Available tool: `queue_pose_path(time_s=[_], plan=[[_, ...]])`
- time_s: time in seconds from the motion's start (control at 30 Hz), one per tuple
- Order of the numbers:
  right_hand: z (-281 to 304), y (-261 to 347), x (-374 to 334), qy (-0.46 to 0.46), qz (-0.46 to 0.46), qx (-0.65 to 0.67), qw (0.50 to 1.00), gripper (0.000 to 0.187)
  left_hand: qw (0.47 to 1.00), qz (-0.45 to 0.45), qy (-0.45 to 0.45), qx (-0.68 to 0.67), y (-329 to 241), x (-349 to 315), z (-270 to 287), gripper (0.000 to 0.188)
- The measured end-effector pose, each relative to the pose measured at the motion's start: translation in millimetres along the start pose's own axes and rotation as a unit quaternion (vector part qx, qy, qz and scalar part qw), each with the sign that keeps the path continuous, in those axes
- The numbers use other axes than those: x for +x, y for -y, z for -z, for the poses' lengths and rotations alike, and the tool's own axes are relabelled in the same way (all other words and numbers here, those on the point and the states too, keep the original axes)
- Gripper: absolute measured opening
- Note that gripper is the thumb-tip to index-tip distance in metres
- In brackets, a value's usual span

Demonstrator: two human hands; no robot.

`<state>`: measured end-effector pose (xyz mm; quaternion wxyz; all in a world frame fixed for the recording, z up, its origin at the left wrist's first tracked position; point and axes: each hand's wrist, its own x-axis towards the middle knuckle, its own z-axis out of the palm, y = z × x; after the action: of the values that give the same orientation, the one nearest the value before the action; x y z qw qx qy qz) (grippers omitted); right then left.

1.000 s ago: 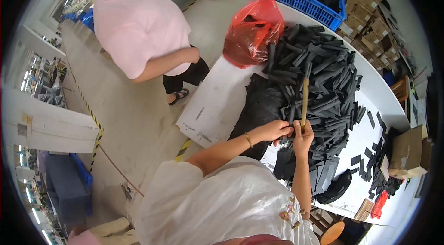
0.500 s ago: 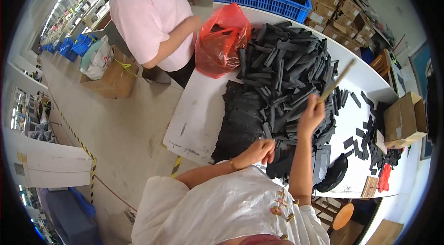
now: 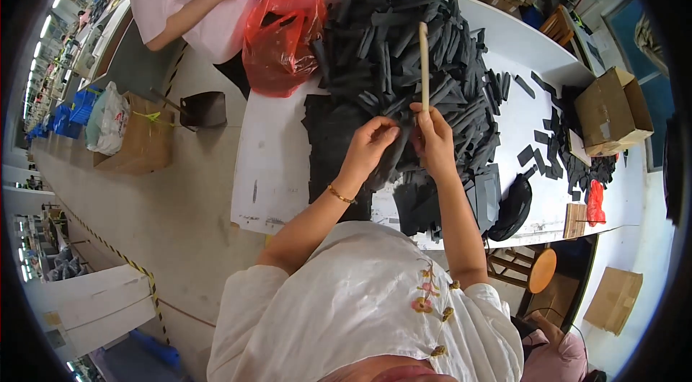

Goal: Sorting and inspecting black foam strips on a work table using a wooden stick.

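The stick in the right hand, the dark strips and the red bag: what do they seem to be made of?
Stick: probably wood or bamboo, going by its tan colour and dull, smooth look.
Dark strips: flexible, matte sheet, since some curl; whether fabric, foam or imitation leather, I can't tell.
Red bag: likely thin plastic film, being glossy, crinkled and partly see-through.

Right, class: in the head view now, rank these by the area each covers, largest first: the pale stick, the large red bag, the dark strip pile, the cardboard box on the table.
1. Dark strip pile
2. Large red bag
3. Cardboard box
4. Pale stick
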<state>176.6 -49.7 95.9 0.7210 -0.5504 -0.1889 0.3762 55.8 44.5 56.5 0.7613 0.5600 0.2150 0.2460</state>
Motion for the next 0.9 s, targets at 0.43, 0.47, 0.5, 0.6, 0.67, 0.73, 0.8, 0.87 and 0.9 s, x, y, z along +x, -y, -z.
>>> queue_pose_path(time_s=[0.43, 0.47, 0.5, 0.6, 0.67, 0.73, 0.8, 0.87, 0.9], plan=[[12.1, -8.1, 27.3, -0.078, 0.165, -0.152, 0.971, 0.02, 0.994, 0.071, 0.019, 0.08, 22.2, -7.4, 51.4, 0.035], [23.6, 9.6, 42.8, -0.142, 0.182, -0.24, 0.943, 0.025, 0.982, 0.047, 0.001, 0.182, 29.8, -13.2, 62.9, 0.032], [35.3, 22.8, 57.5, -0.162, 0.202, -0.255, 0.932, 0.035, 0.962, -0.012, -0.011, 0.271, 39.5, -20.5, 73.5, 0.03], [71.6, 17.0, 64.2, -0.205, 0.207, -0.488, 0.823, 0.04, 0.907, 0.008, 0.03, 0.42, 75.3, -52.4, 98.7, 0.021], [89.2, -13.0, 48.1, -0.146, 0.198, -0.519, 0.819, 0.036, 0.835, -0.041, 0.076, 0.544, 102.0, -70.7, 102.7, 0.019], [99.7, -46.7, 21.5, -0.063, 0.172, -0.474, 0.861, 0.03, 0.799, -0.057, 0.089, 0.593, 122.5, -81.3, 102.3, 0.018], [107.3, -67.2, -6.7, -0.013, 0.138, -0.481, 0.866, 0.023, 0.802, -0.076, 0.08, 0.586, 133.2, -83.8, 102.9, 0.017], [112.0, -72.8, -29.4, -0.002, 0.1, -0.496, 0.863, 0.02, 0.804, -0.097, 0.079, 0.582, 135.1, -80.3, 105.7, 0.016], [113.8, -71.5, -38.1, 0.034, 0.159, -0.528, 0.834, 0.018, 0.836, -0.067, 0.083, 0.538, 133.5, -77.5, 108.2, 0.015]])
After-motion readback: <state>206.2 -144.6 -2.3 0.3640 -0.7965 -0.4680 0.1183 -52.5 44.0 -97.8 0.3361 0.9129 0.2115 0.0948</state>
